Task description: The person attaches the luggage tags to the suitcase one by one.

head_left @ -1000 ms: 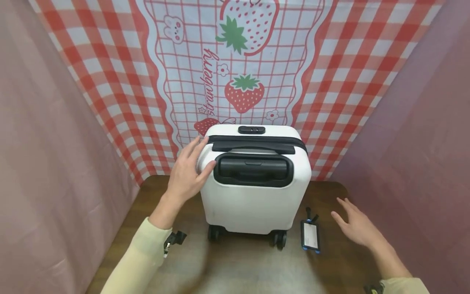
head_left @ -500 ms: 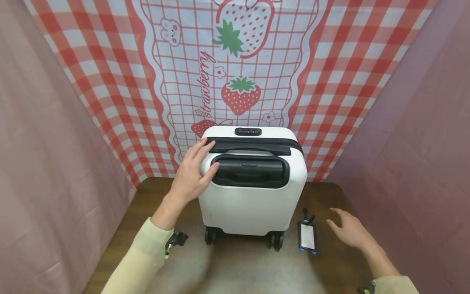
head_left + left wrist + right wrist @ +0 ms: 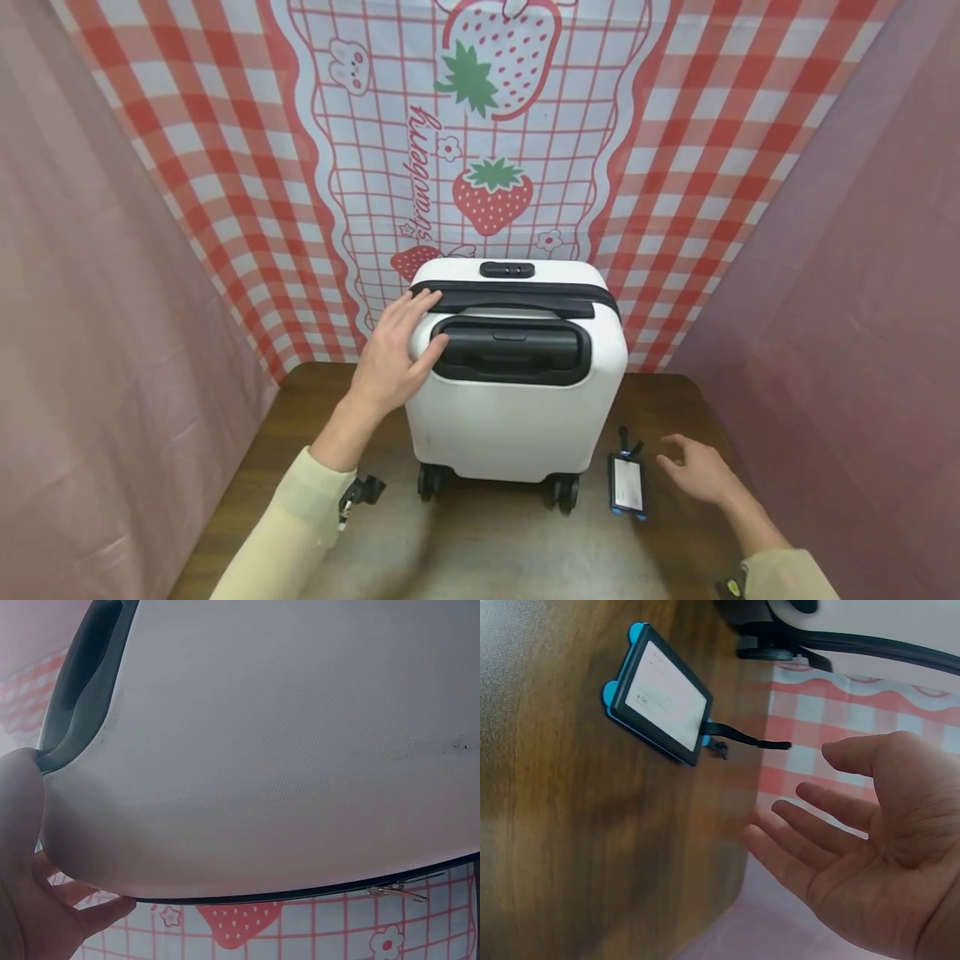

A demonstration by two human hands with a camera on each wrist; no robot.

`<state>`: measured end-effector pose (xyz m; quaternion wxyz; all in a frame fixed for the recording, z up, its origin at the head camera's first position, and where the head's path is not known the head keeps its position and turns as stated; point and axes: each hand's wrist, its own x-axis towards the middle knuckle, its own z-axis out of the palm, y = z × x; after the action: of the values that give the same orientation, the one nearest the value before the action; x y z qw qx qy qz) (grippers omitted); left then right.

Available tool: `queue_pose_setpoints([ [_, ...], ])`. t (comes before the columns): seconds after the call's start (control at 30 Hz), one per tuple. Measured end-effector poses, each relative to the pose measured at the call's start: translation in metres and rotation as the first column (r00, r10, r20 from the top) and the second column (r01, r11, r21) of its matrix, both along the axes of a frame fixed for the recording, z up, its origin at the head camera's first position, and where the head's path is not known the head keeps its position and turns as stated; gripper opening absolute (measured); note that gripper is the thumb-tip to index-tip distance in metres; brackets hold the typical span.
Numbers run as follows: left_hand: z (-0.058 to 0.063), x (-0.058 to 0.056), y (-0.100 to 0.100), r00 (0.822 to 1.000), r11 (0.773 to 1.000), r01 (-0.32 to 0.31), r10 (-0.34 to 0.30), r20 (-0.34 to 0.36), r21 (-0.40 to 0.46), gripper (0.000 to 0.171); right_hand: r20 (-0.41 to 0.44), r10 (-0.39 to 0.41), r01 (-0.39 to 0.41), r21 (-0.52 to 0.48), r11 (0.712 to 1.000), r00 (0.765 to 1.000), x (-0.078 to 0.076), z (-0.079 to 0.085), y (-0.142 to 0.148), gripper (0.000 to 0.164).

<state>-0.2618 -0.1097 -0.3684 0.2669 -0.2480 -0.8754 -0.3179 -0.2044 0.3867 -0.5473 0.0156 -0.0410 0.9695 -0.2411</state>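
A white hard-shell suitcase (image 3: 502, 429) stands upright on its black wheels, with a black handle recess (image 3: 512, 350) at its top. My left hand (image 3: 386, 358) rests on its upper left corner, thumb by the recess and fingers laid over the top edge; the left wrist view shows the hand (image 3: 41, 892) touching that corner. To the right of the suitcase lies a luggage tag (image 3: 627, 483) with a black frame, blue edging and a black strap. Just right of it my right hand (image 3: 701, 471) hovers with fingers spread, holding nothing; the right wrist view shows it apart from the strap (image 3: 746, 737).
Everything stands on a brown wooden table (image 3: 450, 558). Behind the suitcase hangs a red-and-white checked strawberry cloth (image 3: 491, 200), close to its back. Pink curtains (image 3: 112, 333) hang at both sides.
My right hand has moved left and slightly down, closer to the luggage tag. My left hand's fingers have settled further onto the suitcase's top corner. The view has shifted slightly.
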Motion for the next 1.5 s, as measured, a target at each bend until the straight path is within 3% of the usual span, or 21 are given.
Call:
queue_pose_setpoints([
  [0.43,-0.005,-0.001,0.000,1.000,1.000,-0.007,0.007,-0.029,-0.001,0.059,-0.003,0.012,-0.012,-0.002,1.000,1.000,-0.021,-0.033,0.004,0.030],
  [0.93,-0.006,-0.002,0.000,1.000,1.000,-0.015,0.015,-0.018,0.003,0.060,0.073,-0.072,0.077,-0.060,0.995,0.995,-0.035,-0.069,-0.002,0.032],
  [1.07,-0.007,-0.002,-0.001,1.000,1.000,-0.012,0.012,-0.019,0.003,0.060,0.079,-0.070,0.075,-0.066,0.995,0.994,-0.036,-0.075,-0.005,0.030],
  [1.3,-0.009,-0.002,-0.001,1.000,1.000,-0.015,0.015,-0.023,0.012,0.060,0.001,-0.073,0.073,-0.061,0.995,0.997,-0.037,-0.082,-0.011,0.022],
  [1.5,-0.009,-0.003,0.000,0.999,1.000,-0.017,0.017,-0.035,0.006,0.060,0.019,-0.121,0.122,-0.063,0.991,0.992,-0.041,-0.088,-0.014,0.026],
])
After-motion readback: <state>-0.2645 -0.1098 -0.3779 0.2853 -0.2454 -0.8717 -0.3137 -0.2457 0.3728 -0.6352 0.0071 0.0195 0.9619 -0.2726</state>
